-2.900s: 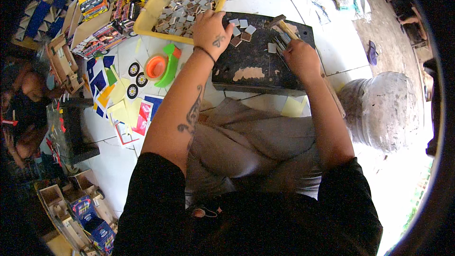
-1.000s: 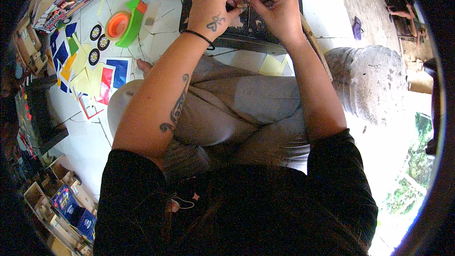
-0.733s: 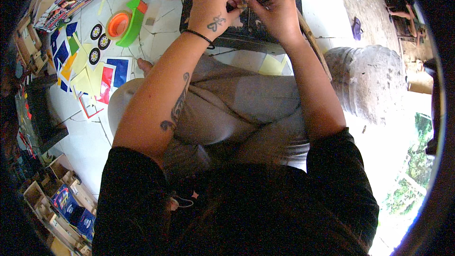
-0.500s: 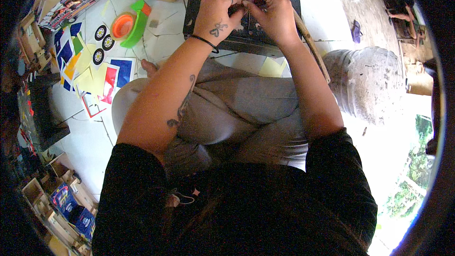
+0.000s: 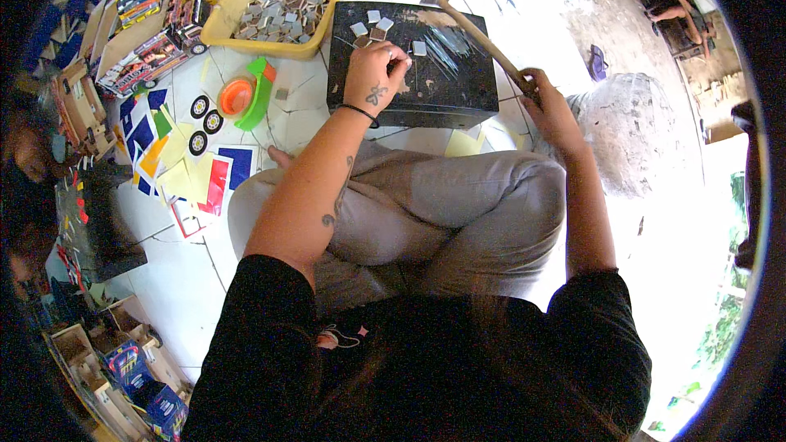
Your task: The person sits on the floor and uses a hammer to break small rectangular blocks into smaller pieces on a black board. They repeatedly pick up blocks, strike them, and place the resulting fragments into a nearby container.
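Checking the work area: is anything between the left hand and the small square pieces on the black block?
Nothing visible. The left hand rests on the black block right among the small square pieces. The right hand grips a wooden stick off to the side.

Home craft workshop on white tiled floor [image 5: 164, 278], yellow tray [image 5: 246, 20] w/ small cut squares, coloured sticker sheets [image 5: 184, 168], toy wheels [image 5: 203, 123], wooden toy trucks [image 5: 151, 12], black work board [image 5: 446, 65].

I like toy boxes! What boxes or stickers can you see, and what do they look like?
Toy truck boxes: top left, long, yellow, red.
Sticker sheets: floor, left of knee, blue, yellow, red.
Small boxes: bottom left, blue.
No screens.
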Demonstrator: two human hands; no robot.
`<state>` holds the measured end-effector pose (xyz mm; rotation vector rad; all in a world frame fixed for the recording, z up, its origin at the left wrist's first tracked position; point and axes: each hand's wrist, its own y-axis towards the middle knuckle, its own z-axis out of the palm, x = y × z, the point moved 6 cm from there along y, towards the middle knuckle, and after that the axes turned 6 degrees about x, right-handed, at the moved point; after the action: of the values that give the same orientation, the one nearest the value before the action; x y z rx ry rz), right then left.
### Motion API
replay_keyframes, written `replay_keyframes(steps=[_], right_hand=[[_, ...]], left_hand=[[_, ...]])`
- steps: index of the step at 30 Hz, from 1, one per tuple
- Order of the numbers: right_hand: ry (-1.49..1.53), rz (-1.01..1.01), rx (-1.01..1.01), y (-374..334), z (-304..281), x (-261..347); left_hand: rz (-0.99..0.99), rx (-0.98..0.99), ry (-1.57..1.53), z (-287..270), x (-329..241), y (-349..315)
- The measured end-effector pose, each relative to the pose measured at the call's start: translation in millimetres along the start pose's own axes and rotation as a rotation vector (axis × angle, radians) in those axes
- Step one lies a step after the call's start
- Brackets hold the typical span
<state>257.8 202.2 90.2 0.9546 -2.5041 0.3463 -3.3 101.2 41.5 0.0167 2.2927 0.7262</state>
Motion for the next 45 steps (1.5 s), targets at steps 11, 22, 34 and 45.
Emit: replay_keyframes(steps=[11, 22, 34, 45], right_hand=[[0.009, 0.005, -0.092, -118.8, 5.5, 92.1], [-0.008, -0.013, -0.071, -117.8, 17.8, 95.6], [-0.043, -0.084, -0.073, -116.9, 11.5, 108.8], [-0.133, -0.092, -0.071, -117.7, 18.4, 105.5]], left_hand=[[0.007, -0.042, -0.025, 0.8, -3.2, -1.7], [0.04, -0.051, 0.023, 0.7, -1.9, -3.5], [-0.031, -0.002, 0.02, 1.2, -0.3, -3.0], [0.018, -0.04, 0.036, 1.3, -0.4, -3.0]])
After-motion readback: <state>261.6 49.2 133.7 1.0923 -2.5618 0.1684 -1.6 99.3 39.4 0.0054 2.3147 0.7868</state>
